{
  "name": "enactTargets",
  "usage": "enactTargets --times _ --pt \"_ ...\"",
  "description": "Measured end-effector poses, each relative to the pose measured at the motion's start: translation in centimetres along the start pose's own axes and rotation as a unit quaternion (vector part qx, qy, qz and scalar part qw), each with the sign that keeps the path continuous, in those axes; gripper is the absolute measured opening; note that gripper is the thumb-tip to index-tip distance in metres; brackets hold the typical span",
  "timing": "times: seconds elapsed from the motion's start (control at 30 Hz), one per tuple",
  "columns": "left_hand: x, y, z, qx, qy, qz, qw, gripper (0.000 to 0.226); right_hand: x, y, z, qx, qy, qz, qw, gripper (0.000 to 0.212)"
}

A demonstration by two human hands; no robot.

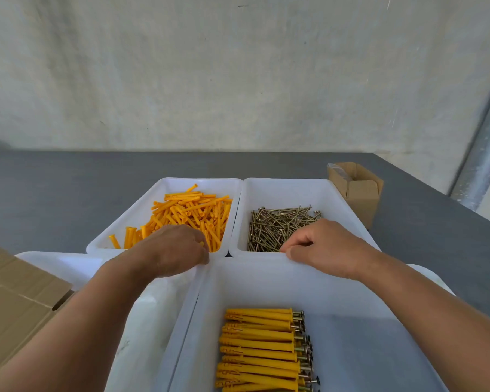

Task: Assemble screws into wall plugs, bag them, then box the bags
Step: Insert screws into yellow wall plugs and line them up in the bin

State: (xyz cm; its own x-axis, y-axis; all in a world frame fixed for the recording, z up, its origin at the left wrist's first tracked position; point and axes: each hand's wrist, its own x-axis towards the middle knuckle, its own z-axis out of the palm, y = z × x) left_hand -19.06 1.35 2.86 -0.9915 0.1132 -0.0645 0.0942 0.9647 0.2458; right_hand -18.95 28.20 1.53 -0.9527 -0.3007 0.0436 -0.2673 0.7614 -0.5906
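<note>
Head view: left hand (176, 250) pinches a wall plug (201, 244); right hand (320, 247) curled over screws (277, 224), grip unclear

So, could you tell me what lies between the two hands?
In the head view, the adjoining walls of the plug tray and screw tray, flanked by loose plugs and screws.

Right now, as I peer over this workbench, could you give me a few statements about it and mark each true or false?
1. The left hand reaches into the orange wall plugs. True.
2. The screws lie in the far left tray. False: they fill the far right tray, where the right hand is.
3. The nearest tray holds assembled plugs with screws already in them. True.
4. The small cardboard box is closed. False: its top flaps stand open.
</note>
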Motion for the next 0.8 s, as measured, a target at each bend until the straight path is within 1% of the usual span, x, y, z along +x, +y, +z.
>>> enactTargets --times 0.07,0.13,0.2,0.3,0.4,0.43,0.47,0.53,0.6,0.63,0.7,0.8 --pt "-0.2 0.1 -0.2 -0.044 0.010 -0.012 0.999 0.015 0.2 0.1 0.2 -0.024 0.017 -0.013 1.000 0.022" --pt "-0.3 0.0 -0.1 -0.061 0.035 -0.016 0.997 0.020 0.2 0.0 0.4 -0.033 0.040 -0.025 0.998 0.027" --pt "-0.3 -0.1 0.2 -0.066 0.062 -0.007 0.996 0.015 0.1 -0.1 0.3 -0.025 0.079 -0.036 0.996 0.032" --pt "-0.3 0.1 0.4 -0.097 0.109 0.006 0.989 0.015 0.1 -0.4 0.1 0.033 0.130 -0.031 0.990 0.031" --pt "-0.2 0.4 0.1 -0.162 0.195 0.016 0.967 0.015 0.1 -0.7 0.0 0.132 0.179 -0.016 0.975 0.025" --pt "-0.2 0.6 0.0 -0.215 0.220 0.018 0.951 0.015 0.1 -0.8 -0.1 0.159 0.196 -0.014 0.968 0.024" --pt "-0.2 0.7 -0.2 -0.290 0.235 0.017 0.928 0.015 0.1 -1.0 -0.2 0.179 0.211 -0.016 0.961 0.024" --pt "-0.2 1.1 -0.5 -0.461 0.229 0.006 0.857 0.016 0.1 -1.3 -0.5 0.209 0.233 -0.028 0.949 0.025" --pt "-0.3 1.4 -0.9 -0.581 0.205 -0.018 0.788 0.015 -0.1 -1.6 -0.6 0.218 0.239 -0.040 0.945 0.024" --pt "-0.3 1.5 -1.0 -0.619 0.193 -0.028 0.761 0.015 -0.2 -1.7 -0.6 0.212 0.239 -0.047 0.946 0.022" --pt "-0.3 1.8 -1.0 -0.669 0.171 -0.038 0.722 0.015 -0.2 -1.8 -0.6 0.185 0.239 -0.057 0.952 0.023" --pt "-0.4 2.0 -0.9 -0.707 0.152 -0.041 0.690 0.015 -0.3 -2.0 -0.5 0.115 0.228 -0.064 0.965 0.028"
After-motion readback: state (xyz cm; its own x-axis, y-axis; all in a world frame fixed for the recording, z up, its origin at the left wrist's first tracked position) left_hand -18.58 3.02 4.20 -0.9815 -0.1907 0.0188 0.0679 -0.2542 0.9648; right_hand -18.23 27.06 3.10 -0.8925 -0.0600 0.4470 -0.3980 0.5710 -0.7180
